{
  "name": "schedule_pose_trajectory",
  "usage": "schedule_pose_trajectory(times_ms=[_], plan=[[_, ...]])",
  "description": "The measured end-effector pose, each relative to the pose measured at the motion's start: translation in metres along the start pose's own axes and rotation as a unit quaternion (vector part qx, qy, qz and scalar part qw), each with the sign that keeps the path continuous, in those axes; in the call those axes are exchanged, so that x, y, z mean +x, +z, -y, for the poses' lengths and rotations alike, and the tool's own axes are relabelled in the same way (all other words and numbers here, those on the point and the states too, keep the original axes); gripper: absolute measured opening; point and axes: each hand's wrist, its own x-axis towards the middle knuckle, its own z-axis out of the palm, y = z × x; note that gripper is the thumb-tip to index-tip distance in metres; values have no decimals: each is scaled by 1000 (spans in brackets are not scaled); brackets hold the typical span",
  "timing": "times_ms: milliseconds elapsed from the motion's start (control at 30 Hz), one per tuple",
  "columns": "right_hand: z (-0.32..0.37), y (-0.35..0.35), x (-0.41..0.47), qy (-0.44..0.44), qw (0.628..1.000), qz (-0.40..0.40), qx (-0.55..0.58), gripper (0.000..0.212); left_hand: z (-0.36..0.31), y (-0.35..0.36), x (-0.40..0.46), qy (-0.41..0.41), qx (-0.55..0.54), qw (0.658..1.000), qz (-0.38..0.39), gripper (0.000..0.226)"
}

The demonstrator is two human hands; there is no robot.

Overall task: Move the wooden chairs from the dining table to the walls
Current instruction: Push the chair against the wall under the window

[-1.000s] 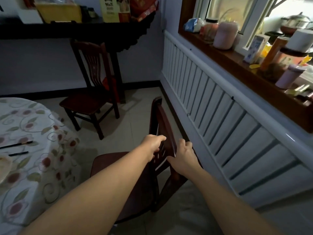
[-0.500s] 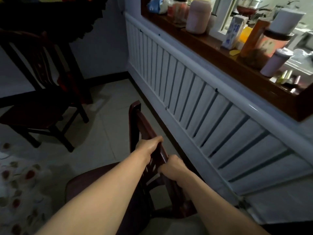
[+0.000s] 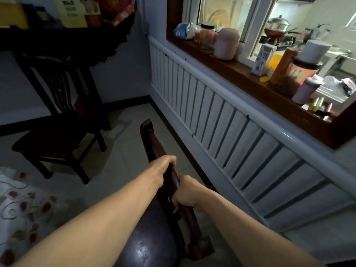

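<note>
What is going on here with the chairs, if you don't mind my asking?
A person is gripping the backrest of a dark wooden chair with both hands, the left hand on its top rail and the right hand just below. The chair's back faces the white slatted panel under the window sill. A second chair stands by the far wall, and the floral tablecloth shows at lower left.

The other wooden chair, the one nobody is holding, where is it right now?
In the head view the free wooden chair stands at the left, against the far wall under a dark shelf, beyond the floral tablecloth.
</note>
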Motion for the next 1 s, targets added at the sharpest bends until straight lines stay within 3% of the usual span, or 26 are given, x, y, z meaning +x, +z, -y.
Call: schedule_pose_trajectory(times_ms=[167,433,600,867,1000], plan=[[9,-21,-19,-3,999,-35,-18,37,-17,11,-21,24,-30,999,10,18],[-35,-77,-22,-8,996,-80,-38,29,-22,75,-22,19,-45,997,67,19],[-75,-130,-7,3,996,-88,-30,34,-33,137,-8,6,-18,995,93,19],[-153,-218,28,44,992,-103,59,25,-40,260,37,-28,25,992,118,18],[-191,-240,45,23,980,-195,42,10,-35,313,59,-22,44,993,107,39]])
